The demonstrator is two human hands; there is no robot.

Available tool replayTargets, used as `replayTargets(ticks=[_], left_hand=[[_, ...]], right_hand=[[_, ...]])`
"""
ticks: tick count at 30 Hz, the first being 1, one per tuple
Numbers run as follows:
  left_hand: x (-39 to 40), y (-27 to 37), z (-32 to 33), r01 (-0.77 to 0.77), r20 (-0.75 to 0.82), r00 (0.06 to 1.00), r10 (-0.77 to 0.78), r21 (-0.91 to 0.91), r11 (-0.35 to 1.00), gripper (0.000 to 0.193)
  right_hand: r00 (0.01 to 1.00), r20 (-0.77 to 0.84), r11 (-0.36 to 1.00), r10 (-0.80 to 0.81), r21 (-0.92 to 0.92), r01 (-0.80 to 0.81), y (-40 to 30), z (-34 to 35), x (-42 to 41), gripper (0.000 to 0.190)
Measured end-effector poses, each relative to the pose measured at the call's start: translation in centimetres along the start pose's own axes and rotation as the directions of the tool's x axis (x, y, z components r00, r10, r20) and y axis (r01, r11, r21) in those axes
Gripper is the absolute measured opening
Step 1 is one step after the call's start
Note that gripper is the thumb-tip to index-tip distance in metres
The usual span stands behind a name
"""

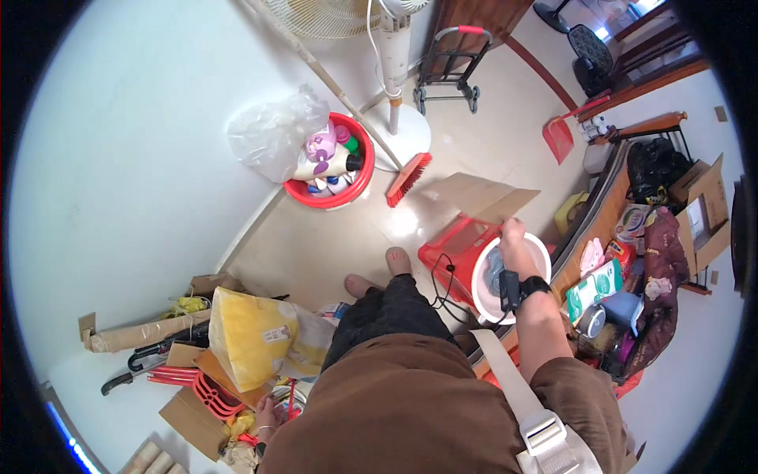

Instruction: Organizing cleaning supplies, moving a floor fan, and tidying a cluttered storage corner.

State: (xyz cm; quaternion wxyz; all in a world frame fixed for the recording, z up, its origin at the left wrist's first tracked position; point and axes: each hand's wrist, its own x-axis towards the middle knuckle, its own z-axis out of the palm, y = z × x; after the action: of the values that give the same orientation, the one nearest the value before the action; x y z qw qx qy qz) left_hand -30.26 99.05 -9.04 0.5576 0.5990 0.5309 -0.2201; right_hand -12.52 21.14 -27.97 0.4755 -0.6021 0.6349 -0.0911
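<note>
My right hand is at the upper rim of a white plastic bucket, where the bucket meets a red plastic crate and a cardboard flap; what its fingers grip cannot be told. Something grey-blue lies inside the bucket. A black cable hangs over the crate's side. Low at the left, my left hand is beside red plastic items and a yellow bag, partly hidden, so its hold is unclear. A large yellow-and-white sack stands above that hand.
A red tub of bottles, a red-bristled broom and a white pedestal fan stand ahead. Farther off are a folding hand truck and a red dustpan. A cluttered wooden surface runs along the right; cardboard lies at the left.
</note>
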Motion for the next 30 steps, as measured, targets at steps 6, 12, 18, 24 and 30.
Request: replayTargets(ticks=[6,12,18,24,30], left_hand=[[5.0,-7.6,-6.7,-0.398,0.296,0.878,0.377,0.011,0.917,0.025],[1.9,-9.6,-1.7,-0.008,0.001,1.000,0.008,-0.024,1.000,0.032],[-3.9,-9.1,4.1,0.098,0.041,0.994,-0.099,0.031,0.995,0.036],[-11.1,-7.0,11.2,0.076,-0.093,0.992,-0.091,-0.147,0.986,0.037],[-9.6,-6.3,12.7,-0.058,-0.028,0.998,0.059,0.043,0.997,0.035]], right_hand=[[0.814,0.498,0.878,0.299,0.190,-0.439,-4.8,4.4,-1.1,0.052],[0.678,0.639,0.912,-0.364,0.095,0.400,-15.9,16.3,-9.2,0.054],[0.156,0.606,0.391,-0.780,0.278,0.877,-39.1,30.4,-23.7,0.070],[0.316,0.571,0.515,-0.758,0.227,0.826,-47.7,37.3,-30.6,0.039],[0.003,0.450,0.161,-0.893,0.313,0.936,-43.5,35.6,-31.5,0.033]])
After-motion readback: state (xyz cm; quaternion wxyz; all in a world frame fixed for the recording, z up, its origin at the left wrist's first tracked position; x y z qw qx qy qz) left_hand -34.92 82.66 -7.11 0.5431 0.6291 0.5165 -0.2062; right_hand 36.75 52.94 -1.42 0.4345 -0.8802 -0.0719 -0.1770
